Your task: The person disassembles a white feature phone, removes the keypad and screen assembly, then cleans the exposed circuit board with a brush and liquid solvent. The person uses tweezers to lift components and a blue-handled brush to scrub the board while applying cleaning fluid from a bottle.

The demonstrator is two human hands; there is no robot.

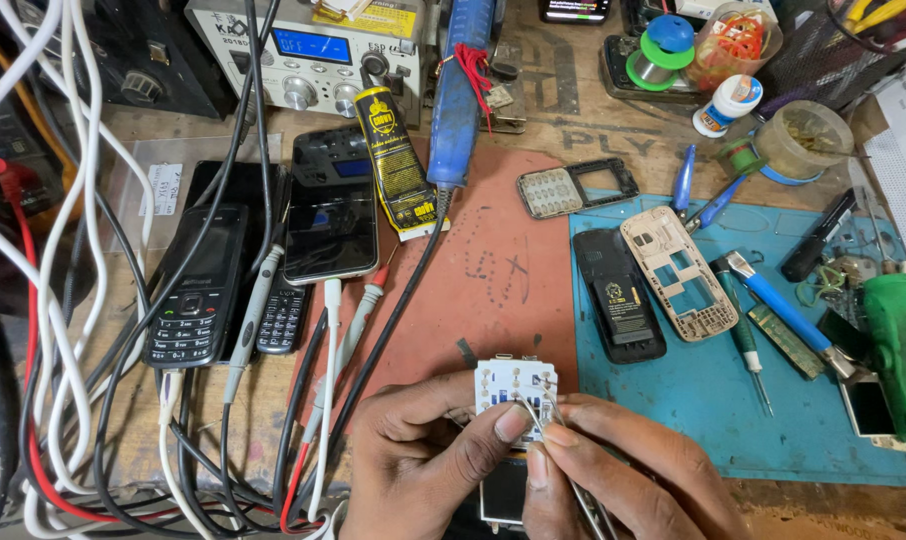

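Note:
My left hand (423,450) grips a small white phone circuit board (513,385) near the bench's front edge, thumb pressed on its lower face. My right hand (623,470) pinches metal tweezers (573,480) whose tips touch the board's lower right corner. A small dark screen part (503,490) hangs below the board between my hands. On the blue mat to the right lie a black phone back (621,300) and a beige inner phone frame (678,272).
A red mat (473,260) lies under the work. Left of it sit a black keypad phone (193,285), a smartphone (330,228) and tangled cables (63,330). A soldering station (308,50), yellow tube (393,160), blue glue gun (458,90), screwdrivers (788,315) and jars stand behind.

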